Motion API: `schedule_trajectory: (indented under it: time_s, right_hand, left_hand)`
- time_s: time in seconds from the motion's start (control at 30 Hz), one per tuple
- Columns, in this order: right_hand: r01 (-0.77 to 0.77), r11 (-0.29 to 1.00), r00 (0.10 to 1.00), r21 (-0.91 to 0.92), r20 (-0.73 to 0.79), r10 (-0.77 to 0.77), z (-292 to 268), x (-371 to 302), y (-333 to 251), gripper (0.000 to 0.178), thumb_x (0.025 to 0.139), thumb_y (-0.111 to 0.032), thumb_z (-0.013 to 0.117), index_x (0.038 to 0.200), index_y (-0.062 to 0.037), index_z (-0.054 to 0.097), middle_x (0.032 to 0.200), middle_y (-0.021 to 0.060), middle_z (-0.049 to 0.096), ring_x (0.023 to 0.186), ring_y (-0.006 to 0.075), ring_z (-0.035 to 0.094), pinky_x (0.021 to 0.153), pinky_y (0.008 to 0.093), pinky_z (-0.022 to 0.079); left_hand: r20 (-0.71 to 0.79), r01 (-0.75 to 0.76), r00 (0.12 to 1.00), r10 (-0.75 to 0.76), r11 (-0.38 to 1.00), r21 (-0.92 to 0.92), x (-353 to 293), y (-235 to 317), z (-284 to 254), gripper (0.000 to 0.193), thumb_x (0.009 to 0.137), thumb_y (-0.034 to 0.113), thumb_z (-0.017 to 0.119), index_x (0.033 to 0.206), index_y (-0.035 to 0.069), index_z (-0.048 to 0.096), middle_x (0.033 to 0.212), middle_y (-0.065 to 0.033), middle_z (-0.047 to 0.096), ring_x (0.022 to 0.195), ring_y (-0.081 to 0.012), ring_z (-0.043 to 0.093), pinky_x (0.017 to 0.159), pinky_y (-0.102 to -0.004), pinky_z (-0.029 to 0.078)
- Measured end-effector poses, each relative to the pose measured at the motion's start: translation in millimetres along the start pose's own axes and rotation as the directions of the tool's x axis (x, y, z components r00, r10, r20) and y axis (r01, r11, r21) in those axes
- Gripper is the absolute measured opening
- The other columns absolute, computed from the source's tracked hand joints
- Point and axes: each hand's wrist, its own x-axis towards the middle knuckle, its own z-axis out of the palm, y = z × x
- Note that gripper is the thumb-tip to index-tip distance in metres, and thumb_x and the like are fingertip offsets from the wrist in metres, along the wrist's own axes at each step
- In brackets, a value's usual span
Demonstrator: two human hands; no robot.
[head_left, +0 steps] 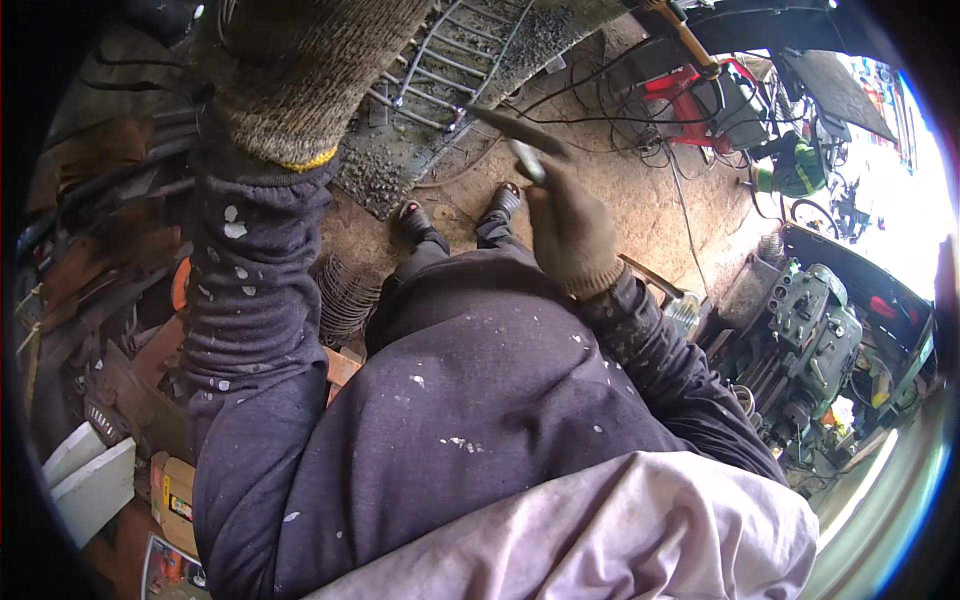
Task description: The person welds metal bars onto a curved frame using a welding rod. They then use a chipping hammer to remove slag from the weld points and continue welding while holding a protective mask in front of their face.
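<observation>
Apparently, grille [442, 80] already assembled at 12 o'clock; remaining work cannot be judged. Tool [519, 132] gripped in right hand [572, 232] at 2, fingers curled tight. Left hand [310, 75] at 11; fingers hidden, spread and hold cannot be told.

Bright daylight [885, 210] at right lights a stained tan floor [628, 225].

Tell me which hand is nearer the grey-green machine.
Right. The right hand is left of the grey-green machine, apart from it; the left hand is farther left.
</observation>
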Motion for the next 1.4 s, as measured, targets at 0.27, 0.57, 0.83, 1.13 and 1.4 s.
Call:
schedule_trajectory:
  time_s: [0.27,0.57,0.83,1.13,1.4]
  right_hand:
    - [-0.047,0.999,0.998,0.004,-0.033,0.047,-1,-4,3,0.025,0.097,-0.017,0.056,0.118,-0.0048,0.059,0.073,0.0157,0.063,0.063,0.0354,0.065,0.057,0.0436,0.050]
    - [-0.084,0.996,0.996,0.035,-0.034,0.086,-4,2,11,0.026,0.095,-0.014,0.057,0.120,-0.0064,0.060,0.072,0.0132,0.066,0.064,0.0266,0.069,0.058,0.0399,0.054]
    - [-0.193,0.958,0.913,0.213,-0.319,0.255,-18,44,67,0.030,0.102,-0.021,0.053,0.123,-0.0009,0.063,0.086,0.0142,0.068,0.078,0.0220,0.066,0.070,0.0342,0.052]
    - [-0.077,0.973,0.910,-0.218,-0.414,-0.021,-60,156,97,0.035,0.093,-0.021,0.055,0.123,-0.0043,0.064,0.111,0.0234,0.069,0.107,0.0397,0.065,0.090,0.0446,0.052]
    - [-0.120,0.940,0.960,-0.319,-0.279,0.028,-67,189,86,0.031,0.085,-0.028,0.063,0.107,-0.0069,0.069,0.098,0.0210,0.070,0.098,0.0402,0.066,0.081,0.0476,0.052]
  left_hand:
    - [-0.016,-0.001,1.000,0.001,1.000,0.007,1,2,-4,0.024,0.095,0.011,0.066,0.118,0.002,0.067,0.101,-0.0136,0.071,0.089,-0.0217,0.067,0.077,-0.0333,0.054]
    - [-0.001,0.011,1.000,-0.011,1.000,-0.029,1,-1,8,0.024,0.096,0.011,0.066,0.118,0.002,0.067,0.101,-0.0124,0.072,0.088,-0.0201,0.067,0.077,-0.0327,0.054]
    - [0.008,0.061,0.998,-0.061,0.993,-0.103,5,3,19,0.024,0.097,0.012,0.065,0.118,0.002,0.067,0.101,-0.0112,0.072,0.088,-0.0186,0.066,0.076,-0.0322,0.054]
    - [0.003,0.310,0.951,-0.310,0.948,-0.077,2,-3,19,0.022,0.098,0.012,0.064,0.118,0.004,0.068,0.104,-0.0117,0.072,0.093,-0.0172,0.068,0.077,-0.0298,0.055]
    - [0.039,0.238,0.970,-0.240,0.970,0.044,2,-22,-1,0.022,0.098,0.013,0.062,0.119,0.009,0.070,0.104,-0.0114,0.074,0.092,-0.0169,0.071,0.077,-0.0290,0.056]
